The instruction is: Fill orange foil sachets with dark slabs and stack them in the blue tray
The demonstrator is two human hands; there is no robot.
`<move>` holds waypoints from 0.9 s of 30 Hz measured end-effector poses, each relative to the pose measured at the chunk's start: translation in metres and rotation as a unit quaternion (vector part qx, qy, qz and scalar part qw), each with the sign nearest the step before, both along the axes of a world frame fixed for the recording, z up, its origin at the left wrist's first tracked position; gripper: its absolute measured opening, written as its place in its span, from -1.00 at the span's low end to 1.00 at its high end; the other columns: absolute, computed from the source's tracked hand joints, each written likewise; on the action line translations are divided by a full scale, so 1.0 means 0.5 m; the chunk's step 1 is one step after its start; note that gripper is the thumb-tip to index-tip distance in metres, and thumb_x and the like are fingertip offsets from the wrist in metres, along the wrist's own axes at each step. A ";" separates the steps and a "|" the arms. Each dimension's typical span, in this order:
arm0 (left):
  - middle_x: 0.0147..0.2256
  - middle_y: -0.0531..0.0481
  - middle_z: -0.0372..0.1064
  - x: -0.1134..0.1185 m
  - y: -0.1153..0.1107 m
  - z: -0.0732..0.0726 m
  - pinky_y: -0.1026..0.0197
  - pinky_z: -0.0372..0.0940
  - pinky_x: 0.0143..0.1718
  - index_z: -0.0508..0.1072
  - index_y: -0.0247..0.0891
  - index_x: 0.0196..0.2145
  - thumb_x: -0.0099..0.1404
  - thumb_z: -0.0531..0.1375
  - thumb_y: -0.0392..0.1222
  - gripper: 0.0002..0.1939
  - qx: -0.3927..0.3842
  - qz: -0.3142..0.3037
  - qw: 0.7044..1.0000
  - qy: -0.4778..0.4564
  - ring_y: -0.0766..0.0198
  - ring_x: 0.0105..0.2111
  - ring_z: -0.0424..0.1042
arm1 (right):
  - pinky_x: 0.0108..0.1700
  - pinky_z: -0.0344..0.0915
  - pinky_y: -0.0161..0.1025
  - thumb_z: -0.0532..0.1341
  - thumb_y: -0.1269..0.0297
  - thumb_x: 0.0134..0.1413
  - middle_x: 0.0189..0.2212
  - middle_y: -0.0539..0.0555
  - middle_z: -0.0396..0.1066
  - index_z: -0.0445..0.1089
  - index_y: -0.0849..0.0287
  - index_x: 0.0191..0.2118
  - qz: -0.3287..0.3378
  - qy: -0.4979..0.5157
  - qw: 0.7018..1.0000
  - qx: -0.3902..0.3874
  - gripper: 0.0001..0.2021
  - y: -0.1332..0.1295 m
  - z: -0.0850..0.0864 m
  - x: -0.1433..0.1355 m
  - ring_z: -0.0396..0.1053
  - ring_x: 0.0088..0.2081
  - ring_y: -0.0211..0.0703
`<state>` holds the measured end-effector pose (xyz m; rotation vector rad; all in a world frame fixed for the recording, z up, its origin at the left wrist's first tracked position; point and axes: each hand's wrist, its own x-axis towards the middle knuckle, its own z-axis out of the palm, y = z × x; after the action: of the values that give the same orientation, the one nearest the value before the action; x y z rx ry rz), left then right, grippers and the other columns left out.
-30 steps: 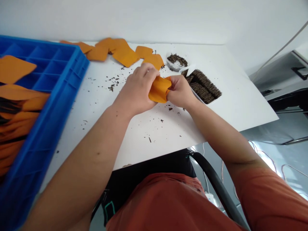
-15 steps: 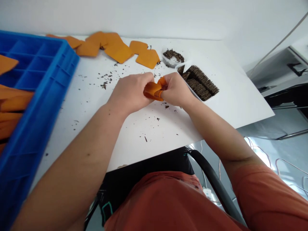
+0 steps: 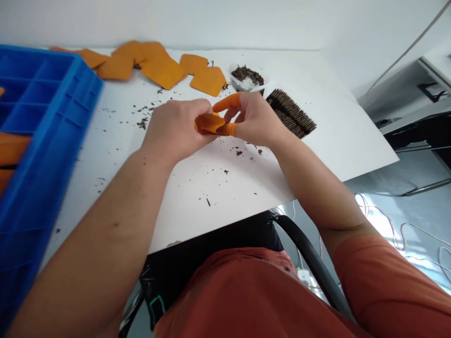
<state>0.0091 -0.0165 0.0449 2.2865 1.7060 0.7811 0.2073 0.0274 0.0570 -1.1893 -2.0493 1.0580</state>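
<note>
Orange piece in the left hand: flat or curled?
Curled. In the left hand, the orange piece shows a curved edge bowing around a hollow. Cannot tell how far the part hidden by the fingers bends.

Pouch (image 3: pixel 211 124) between crate (image 3: pixel 63 150) at left and strips (image 3: pixel 293 113) at right, loose pieces (image 3: pixel 164 68) behind

A left hand (image 3: pixel 176 126) holds an orange pouch (image 3: pixel 208 124) over a white table (image 3: pixel 185 211) while the right hand (image 3: pixel 255 119), fingers parted, meets its edge; orange pieces (image 3: pixel 162 68), a bowl (image 3: pixel 244 88) and dark strips (image 3: pixel 294 112) lie beyond.
</note>
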 end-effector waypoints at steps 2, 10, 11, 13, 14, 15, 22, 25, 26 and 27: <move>-0.30 0.07 0.59 -0.001 0.001 -0.003 0.06 0.43 -0.05 0.53 -0.13 -0.30 0.22 0.39 0.00 -0.80 0.008 0.027 1.000 0.012 0.15 -0.31 0.49 | -0.33 0.32 -0.20 0.50 0.38 -0.01 -0.17 0.07 0.51 0.52 0.14 -0.03 -0.001 -0.012 1.000 -0.015 -0.62 -0.001 0.016 0.006 0.35 -0.36 -0.25; -0.25 0.05 0.55 -0.004 0.002 -0.004 -0.02 0.39 0.10 0.45 -0.17 -0.30 0.22 0.40 0.09 -0.67 -0.028 0.056 0.998 -0.009 0.09 -0.20 0.51 | -0.42 0.32 -0.23 0.55 0.36 0.01 -0.15 0.05 0.57 0.53 0.11 0.02 -0.009 0.002 1.000 -0.014 -0.57 -0.009 0.057 0.044 0.38 -0.40 -0.28; -0.24 0.04 0.55 -0.005 0.003 -0.004 -0.04 0.39 0.11 0.44 -0.17 -0.30 0.23 0.39 0.10 -0.67 -0.032 0.056 0.998 -0.012 0.07 -0.19 0.52 | -0.41 0.34 -0.23 0.55 0.36 0.01 -0.14 0.05 0.58 0.54 0.11 0.03 -0.003 0.019 1.000 0.007 -0.56 -0.010 0.063 0.054 0.39 -0.40 -0.29; -0.24 0.05 0.56 -0.009 0.006 -0.006 -0.07 0.40 0.10 0.44 -0.17 -0.29 0.24 0.38 0.12 -0.66 -0.027 0.051 0.998 -0.014 0.05 -0.19 0.52 | -0.37 0.36 -0.25 0.53 0.41 0.04 -0.14 0.06 0.59 0.56 0.17 0.05 -0.003 0.065 0.996 0.063 -0.58 -0.004 0.081 0.079 0.42 -0.37 -0.31; -0.26 0.06 0.56 -0.011 0.007 -0.007 -0.06 0.42 0.09 0.44 -0.16 -0.29 0.23 0.38 0.13 -0.66 -0.021 0.047 0.999 -0.011 0.05 -0.20 0.52 | -0.34 0.36 -0.27 0.49 0.49 0.05 -0.15 0.06 0.60 0.57 0.21 0.02 -0.019 0.094 0.990 0.101 -0.61 0.003 0.092 0.093 0.43 -0.36 -0.34; -0.28 0.07 0.55 -0.012 0.009 -0.009 -0.05 0.43 0.07 0.45 -0.14 -0.30 0.22 0.38 0.13 -0.68 -0.013 0.040 0.999 -0.007 0.06 -0.22 0.52 | -0.32 0.33 -0.28 0.42 0.59 0.06 -0.19 0.05 0.61 0.58 0.24 0.00 -0.042 0.110 0.984 0.131 -0.64 0.013 0.103 0.108 0.43 -0.36 -0.37; -0.36 0.13 0.55 -0.009 0.007 -0.009 0.05 0.48 -0.07 0.51 -0.10 -0.34 0.21 0.32 0.15 -0.71 0.010 0.024 1.000 -0.001 0.13 -0.34 0.48 | 0.21 0.33 -0.13 0.45 0.59 0.00 -0.03 0.04 0.57 0.67 0.07 -0.17 -0.134 -0.090 0.966 0.204 -0.70 0.113 0.095 0.192 0.42 0.07 -0.16; -0.31 0.11 0.57 -0.007 0.008 -0.008 0.03 0.44 -0.09 0.50 -0.10 -0.32 0.22 0.33 0.17 -0.70 0.006 0.052 0.999 -0.010 0.12 -0.31 0.49 | 0.50 0.06 0.12 0.60 0.54 -0.20 0.10 0.09 0.47 0.67 0.02 -0.25 -0.067 -0.151 0.973 0.164 -0.64 0.137 0.046 0.220 0.14 0.37 0.11; -0.30 0.11 0.57 -0.007 0.009 -0.008 0.02 0.43 -0.09 0.49 -0.10 -0.32 0.21 0.33 0.19 -0.68 0.003 0.060 0.998 -0.014 0.11 -0.31 0.48 | 0.47 0.09 0.14 0.61 0.51 -0.20 0.11 0.12 0.46 0.67 0.02 -0.25 -0.055 -0.146 0.975 0.160 -0.65 0.144 0.030 0.228 0.09 0.37 0.14; -0.29 0.10 0.57 -0.008 0.011 -0.009 0.01 0.41 -0.08 0.49 -0.09 -0.31 0.21 0.34 0.21 -0.66 -0.003 0.063 0.998 -0.016 0.10 -0.30 0.48 | 0.45 0.13 0.15 0.61 0.49 -0.17 0.12 0.15 0.45 0.67 0.01 -0.25 -0.053 -0.134 0.975 0.169 -0.67 0.150 0.017 0.234 0.07 0.36 0.15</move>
<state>0.0051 -0.0112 0.0405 2.1658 1.8509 0.8312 0.3244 0.1026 0.0653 -1.2966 -2.2259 0.4904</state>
